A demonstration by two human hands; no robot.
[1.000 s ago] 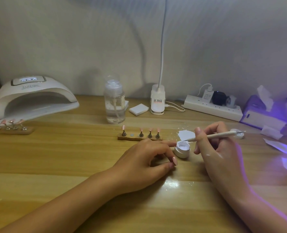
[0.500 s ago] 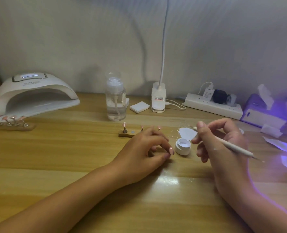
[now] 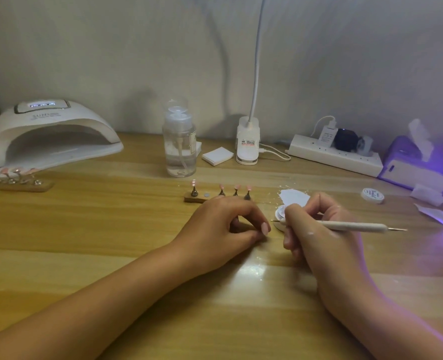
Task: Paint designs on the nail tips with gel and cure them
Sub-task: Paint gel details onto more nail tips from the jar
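While gripping one white dotting pen (image 3: 352, 226) between thumb and fingers, the right hand (image 3: 319, 229) is holding its long axis nearly level. One metal tip is pointing toward 9 o'clock at the rim of the single gel pot (image 3: 279, 212), the other toward 3 o'clock. The left hand (image 3: 223, 224) is resting on the tabletop (image 3: 111, 229) with fingers curled; whether it is pinching anything, I cannot tell. At its 12 o'clock, one wooden holder (image 3: 191, 200) is carrying four pink nail tips (image 3: 248, 188) upright. One curing lamp (image 3: 46, 136) is sitting at 10 o'clock.
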